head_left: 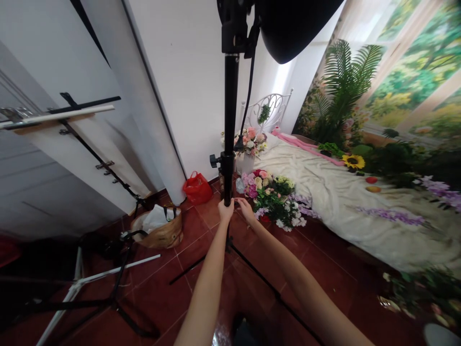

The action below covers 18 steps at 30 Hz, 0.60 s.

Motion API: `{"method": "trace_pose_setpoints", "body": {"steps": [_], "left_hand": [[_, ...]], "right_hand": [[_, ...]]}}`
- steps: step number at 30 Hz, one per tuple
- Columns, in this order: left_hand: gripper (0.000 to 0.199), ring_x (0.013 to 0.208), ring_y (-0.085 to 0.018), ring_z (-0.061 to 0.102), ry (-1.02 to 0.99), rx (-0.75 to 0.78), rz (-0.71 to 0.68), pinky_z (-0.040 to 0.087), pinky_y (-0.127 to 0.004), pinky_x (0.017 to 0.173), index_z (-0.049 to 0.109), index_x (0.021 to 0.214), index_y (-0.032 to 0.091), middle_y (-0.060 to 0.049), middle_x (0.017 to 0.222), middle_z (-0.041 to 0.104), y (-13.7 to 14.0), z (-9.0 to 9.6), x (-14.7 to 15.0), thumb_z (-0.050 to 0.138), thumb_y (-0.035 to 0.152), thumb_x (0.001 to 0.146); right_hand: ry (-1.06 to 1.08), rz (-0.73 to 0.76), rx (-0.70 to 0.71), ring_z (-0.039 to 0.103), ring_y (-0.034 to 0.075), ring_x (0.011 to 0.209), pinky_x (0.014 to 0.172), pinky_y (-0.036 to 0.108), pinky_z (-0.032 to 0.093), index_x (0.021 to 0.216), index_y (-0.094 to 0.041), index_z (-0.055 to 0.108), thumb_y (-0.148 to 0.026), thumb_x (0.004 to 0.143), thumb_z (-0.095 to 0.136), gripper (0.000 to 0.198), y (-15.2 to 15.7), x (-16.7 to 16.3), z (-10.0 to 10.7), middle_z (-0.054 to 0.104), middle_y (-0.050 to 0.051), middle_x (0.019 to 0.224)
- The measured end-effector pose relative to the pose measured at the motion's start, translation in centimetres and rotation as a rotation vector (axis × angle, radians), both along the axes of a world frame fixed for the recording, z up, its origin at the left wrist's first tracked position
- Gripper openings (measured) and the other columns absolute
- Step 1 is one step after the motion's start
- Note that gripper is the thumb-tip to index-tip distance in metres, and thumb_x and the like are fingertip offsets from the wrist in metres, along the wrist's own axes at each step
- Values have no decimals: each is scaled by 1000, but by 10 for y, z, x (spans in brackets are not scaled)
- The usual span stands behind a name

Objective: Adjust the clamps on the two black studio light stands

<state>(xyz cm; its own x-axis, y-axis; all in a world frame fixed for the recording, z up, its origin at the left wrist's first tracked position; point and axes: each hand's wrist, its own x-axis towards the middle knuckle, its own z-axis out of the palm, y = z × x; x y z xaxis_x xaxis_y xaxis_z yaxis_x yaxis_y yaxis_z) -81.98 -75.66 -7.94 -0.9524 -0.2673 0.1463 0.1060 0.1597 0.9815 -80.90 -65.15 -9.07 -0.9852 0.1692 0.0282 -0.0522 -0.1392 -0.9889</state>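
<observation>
A black light stand (231, 105) rises upright in front of me, its thin legs spread over the tiled floor. My left hand (226, 210) is closed around the pole, below a collar with a black knob (214, 161). Just to the right, my right hand (245, 210) has its fingers pinched at a small part on the pole's side; that part is mostly hidden. At the top sits a black lamp head (295, 29), cut off by the frame's edge. A black cable (250, 86) hangs down from it beside the pole.
Artificial flowers (273, 192) stand right of the pole, beside a bed with a cream cover (324, 192). Leftward are a red bag (197, 188), a woven basket (169, 234) and another stand's legs (115, 293). A white wall (190, 86) lies behind.
</observation>
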Motion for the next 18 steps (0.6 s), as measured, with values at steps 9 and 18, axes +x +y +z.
{"method": "trace_pose_setpoints", "body": {"steps": [9,18], "left_hand": [[26,60,-15,61,-11,65,-6,43,-21,51,65,70,12,-8,67,66,1,0,2,64,38,69],[28,57,-14,59,-6,59,-6,43,-21,50,64,69,11,-8,67,65,3,2,0,62,38,69]], "right_hand": [[-67,19,-292,59,19,106,83,32,50,97,-23,60,-62,78,42,47,-38,14,-11,67,6,101],[-155,-325,-117,60,15,74,64,24,48,89,-20,51,-40,69,64,31,-34,-9,0,62,2,80]]}}
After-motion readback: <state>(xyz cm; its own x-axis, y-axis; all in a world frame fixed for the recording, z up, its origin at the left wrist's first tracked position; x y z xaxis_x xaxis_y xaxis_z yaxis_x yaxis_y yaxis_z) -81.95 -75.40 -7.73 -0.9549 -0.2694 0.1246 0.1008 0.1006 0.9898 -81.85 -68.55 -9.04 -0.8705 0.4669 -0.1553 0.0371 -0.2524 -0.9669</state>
